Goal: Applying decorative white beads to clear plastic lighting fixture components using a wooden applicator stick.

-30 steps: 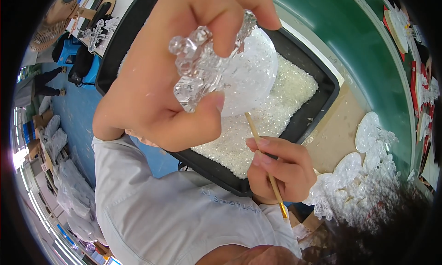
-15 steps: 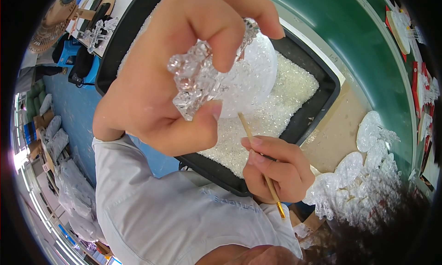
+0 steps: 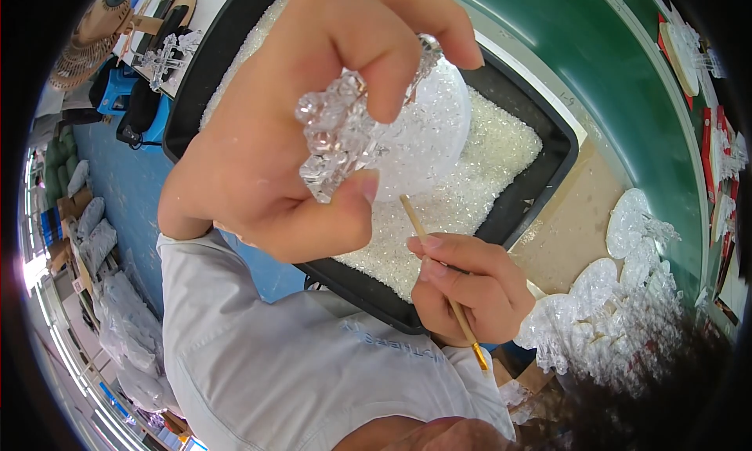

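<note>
My left hand (image 3: 258, 161) is closed around a clear, knobbly crystal-like ornament (image 3: 337, 134), pinched between thumb and fingers. A round, translucent white disc (image 3: 442, 130) lies against the ornament and seems joined to it, though my fingers hide the join. Both are above a black tray (image 3: 540, 188) spread with small glassy granules (image 3: 505, 141). Lower right, my right hand (image 3: 474, 290) grips a thin wooden-handled paintbrush (image 3: 413, 217) like a pen. Its plain handle end points up toward the disc's lower edge; the gold ferrule end points down toward my sleeve.
A curved green surface (image 3: 548, 28) runs along the far right. Several clear ornaments with disc bases (image 3: 611, 302) are heaped beside a tan board (image 3: 576, 224). Upper left are a fan (image 3: 94, 36), a blue stool (image 3: 117, 90) and a table with another clear ornament (image 3: 168, 59).
The ornament has turned slightly in my left fingers. My right hand has shifted a little, and the brush's handle tip has moved slightly left.
</note>
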A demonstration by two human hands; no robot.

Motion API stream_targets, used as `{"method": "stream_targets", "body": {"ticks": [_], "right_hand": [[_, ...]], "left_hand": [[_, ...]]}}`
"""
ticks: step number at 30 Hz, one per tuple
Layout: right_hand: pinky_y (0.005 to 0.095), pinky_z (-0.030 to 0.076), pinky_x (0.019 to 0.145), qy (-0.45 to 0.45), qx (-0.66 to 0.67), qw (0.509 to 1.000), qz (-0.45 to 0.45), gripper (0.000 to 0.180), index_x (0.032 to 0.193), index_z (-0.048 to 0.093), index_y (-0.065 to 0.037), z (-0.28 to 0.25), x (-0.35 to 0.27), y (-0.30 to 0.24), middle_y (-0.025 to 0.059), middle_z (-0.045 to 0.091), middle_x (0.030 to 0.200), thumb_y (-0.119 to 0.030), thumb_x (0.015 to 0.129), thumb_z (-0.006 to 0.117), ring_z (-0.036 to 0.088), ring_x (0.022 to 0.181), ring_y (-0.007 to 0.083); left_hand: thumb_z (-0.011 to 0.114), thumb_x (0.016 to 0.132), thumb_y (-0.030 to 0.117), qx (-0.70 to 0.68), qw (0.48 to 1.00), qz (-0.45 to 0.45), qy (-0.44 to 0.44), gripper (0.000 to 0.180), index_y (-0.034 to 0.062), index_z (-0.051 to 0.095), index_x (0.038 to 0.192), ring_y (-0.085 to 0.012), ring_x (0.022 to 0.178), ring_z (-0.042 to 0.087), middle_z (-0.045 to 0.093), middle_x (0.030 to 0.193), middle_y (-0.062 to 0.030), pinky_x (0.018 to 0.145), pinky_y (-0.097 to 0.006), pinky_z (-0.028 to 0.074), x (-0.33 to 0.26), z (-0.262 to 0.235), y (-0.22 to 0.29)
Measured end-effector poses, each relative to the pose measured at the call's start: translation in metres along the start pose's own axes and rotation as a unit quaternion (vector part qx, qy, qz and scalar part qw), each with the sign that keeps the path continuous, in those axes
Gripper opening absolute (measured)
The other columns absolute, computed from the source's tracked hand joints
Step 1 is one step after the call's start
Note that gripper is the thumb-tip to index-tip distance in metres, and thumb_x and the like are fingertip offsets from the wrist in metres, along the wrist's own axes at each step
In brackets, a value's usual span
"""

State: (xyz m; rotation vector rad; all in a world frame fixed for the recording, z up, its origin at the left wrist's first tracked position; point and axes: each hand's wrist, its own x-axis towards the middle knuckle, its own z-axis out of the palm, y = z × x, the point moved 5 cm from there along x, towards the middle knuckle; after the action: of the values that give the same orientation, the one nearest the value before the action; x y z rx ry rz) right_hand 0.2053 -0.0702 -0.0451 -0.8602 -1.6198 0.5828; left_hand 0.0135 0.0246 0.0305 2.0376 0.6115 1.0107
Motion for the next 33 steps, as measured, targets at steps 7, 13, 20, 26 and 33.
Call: {"method": "stream_targets", "body": {"ticks": [7,13,20,26,33], "right_hand": [[0.0332,0.066,0.06,0.102,-0.01,0.994,0.025,0.015,0.085,0.062,0.001,-0.003,-0.004,0.001,0.0228,0.07,0.088,0.013,0.077,0.068,0.076,0.067,0.0279],[0.0331,0.066,0.059,0.039,-0.046,0.998,0.027,0.019,0.087,0.062,0.001,0.001,0.0,0.0,0.0223,0.07,0.086,0.015,0.075,0.066,0.076,0.069,0.0283],[0.0347,0.066,0.058,0.032,-0.021,0.999,0.012,0.019,0.087,0.061,0.001,-0.002,-0.003,0.003,0.0217,0.07,0.087,0.016,0.075,0.064,0.075,0.069,0.0286],[0.0358,0.066,0.057,0.082,0.003,0.996,0.027,0.017,0.089,0.06,0.002,-0.004,-0.003,-0.002,0.0215,0.069,0.086,0.013,0.077,0.063,0.074,0.066,0.0284],[0.0349,0.065,0.057,0.082,0.004,0.996,0.033,0.013,0.092,0.059,0.001,-0.009,-0.005,0.0,0.0213,0.068,0.089,0.005,0.086,0.07,0.073,0.067,0.027]], "left_hand": [[0.063,0.076,0.003,-0.007,1.0,-0.001,-0.006,0.033,0.0133,0.048,0.104,-0.033,0.115,0.058,0.047,0.135,-0.0417,0.095,-0.039,0.049,0.0,-0.001,-0.006],[0.062,0.076,0.003,-0.01,1.0,-0.001,-0.01,0.033,0.0138,0.048,0.104,-0.0337,0.116,0.058,0.047,0.136,-0.0427,0.096,-0.039,0.049,-0.002,-0.001,-0.002],[0.062,0.076,0.003,-0.024,1.0,0.001,-0.02,0.033,0.0144,0.048,0.103,-0.0344,0.116,0.059,0.047,0.137,-0.0439,0.096,-0.04,0.05,0.001,0.01,-0.003],[0.06,0.074,0.001,0.004,0.999,0.02,-0.043,0.033,0.0135,0.049,0.102,-0.0339,0.107,0.064,0.056,0.126,-0.0419,0.084,-0.038,0.055,0.003,-0.001,-0.006],[0.062,0.067,-0.001,0.008,0.986,0.089,-0.138,0.03,0.0112,0.05,0.091,-0.0351,0.091,0.069,0.065,0.113,-0.0389,0.082,-0.043,0.057,0.014,0.002,-0.013]]}}
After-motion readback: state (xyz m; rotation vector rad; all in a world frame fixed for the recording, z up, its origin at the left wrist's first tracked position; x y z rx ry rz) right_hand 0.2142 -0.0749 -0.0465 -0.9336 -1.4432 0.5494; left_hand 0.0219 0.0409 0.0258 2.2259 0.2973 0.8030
